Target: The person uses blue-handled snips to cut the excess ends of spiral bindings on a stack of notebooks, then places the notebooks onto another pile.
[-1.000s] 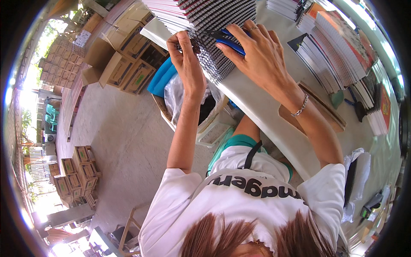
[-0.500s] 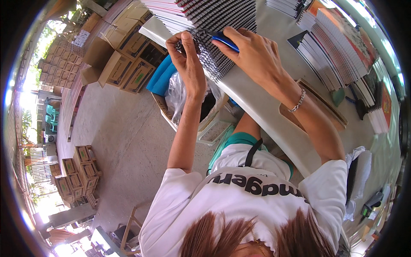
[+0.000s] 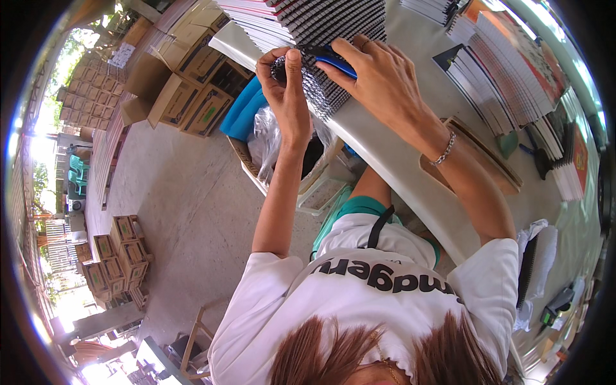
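On the left, the left hand (image 3: 286, 96) curls beside the stack of spiral-bound books (image 3: 333, 25) at the table's (image 3: 378, 141) far end; its grip I cannot tell. Rightward, the right hand (image 3: 387, 78) clasps blue-handled pliers (image 3: 338, 65).

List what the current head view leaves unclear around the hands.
Head view:
Stack of spiral-bound books: cut off by upper edge.
Blue-handled pliers: tips too small and dark; handles partly covered by right hand.
Left hand: fingertip contact too small to tell.
Open box: contents partly hidden by clear plastic bag, left forearm.
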Motion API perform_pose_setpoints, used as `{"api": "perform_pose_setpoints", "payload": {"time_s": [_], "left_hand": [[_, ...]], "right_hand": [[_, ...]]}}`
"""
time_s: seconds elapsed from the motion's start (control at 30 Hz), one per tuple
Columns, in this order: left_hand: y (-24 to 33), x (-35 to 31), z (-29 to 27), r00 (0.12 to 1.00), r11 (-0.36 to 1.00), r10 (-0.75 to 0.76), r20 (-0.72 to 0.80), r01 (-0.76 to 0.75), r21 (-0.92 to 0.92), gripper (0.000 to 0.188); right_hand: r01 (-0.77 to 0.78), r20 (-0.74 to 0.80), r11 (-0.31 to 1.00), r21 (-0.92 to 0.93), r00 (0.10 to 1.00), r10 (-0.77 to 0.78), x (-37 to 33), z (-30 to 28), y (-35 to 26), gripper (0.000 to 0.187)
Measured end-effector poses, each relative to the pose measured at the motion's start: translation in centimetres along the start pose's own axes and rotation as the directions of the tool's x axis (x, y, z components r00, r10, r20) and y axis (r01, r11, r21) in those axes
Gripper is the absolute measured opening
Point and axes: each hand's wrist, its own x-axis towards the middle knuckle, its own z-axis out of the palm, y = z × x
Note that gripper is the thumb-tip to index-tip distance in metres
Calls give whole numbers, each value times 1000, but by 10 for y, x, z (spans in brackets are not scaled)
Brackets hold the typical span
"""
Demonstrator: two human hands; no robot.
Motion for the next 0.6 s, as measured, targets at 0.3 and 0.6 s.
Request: {"api": "perform_pose_setpoints", "payload": {"time_s": [0.3,0.6], "left_hand": [[-3,0,-3,992,998,-59,-114,59,-3,29],[-8,-10,-2,1000,998,-11,-5,12,68,27]], "right_hand": [[-39,-22,999,17,999,39,-10,-7,5,35],[4,-33,998,-56,999,-6,-13,4,5,40]]}}
